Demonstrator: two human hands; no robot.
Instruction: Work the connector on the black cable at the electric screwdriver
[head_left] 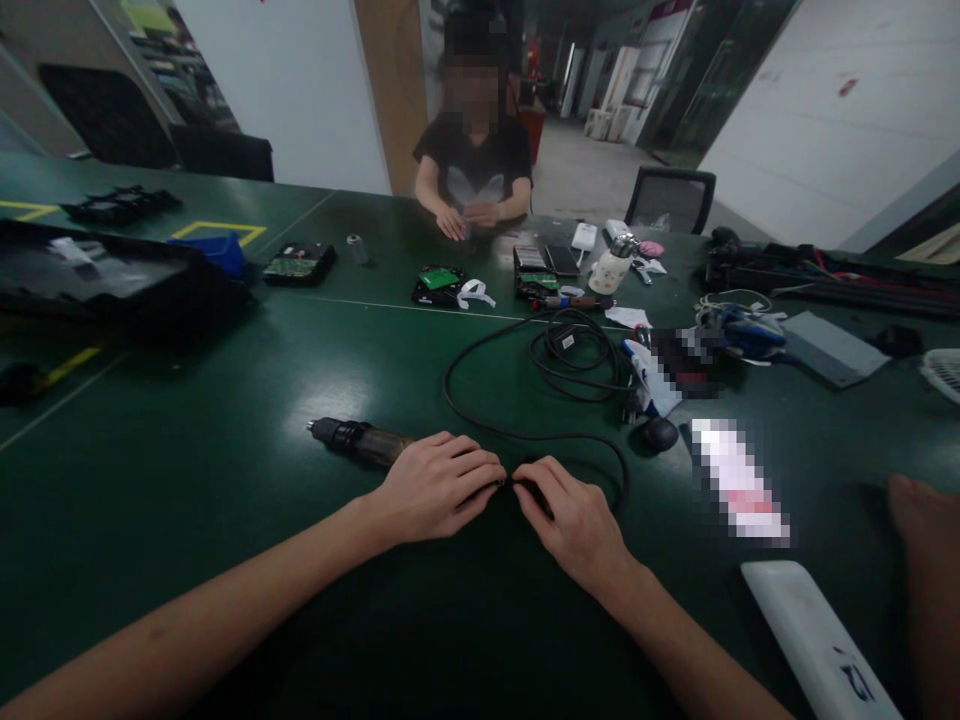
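My left hand (442, 485) is wrapped over the rear part of an electric screwdriver (356, 440), which lies on its side with its tip pointing left. My right hand (570, 510) is closed in a pinch, its fingertips just short of the left ones. A black cable (540, 437) curves round to the right hand, and the fingers appear to hold its end. The connector itself is mostly hidden by the fingers. Beyond the hands, the same cable lies coiled on the green table (262, 570).
Across the table a person (476, 170) sits with both hands together. Circuit-board units (300, 262), a second screwdriver (574, 302) and a floral bottle (611, 265) stand farther back. Right of my hands are a black round object (660, 434), a blurred phone-like screen (739, 480) and a white case (814, 630).
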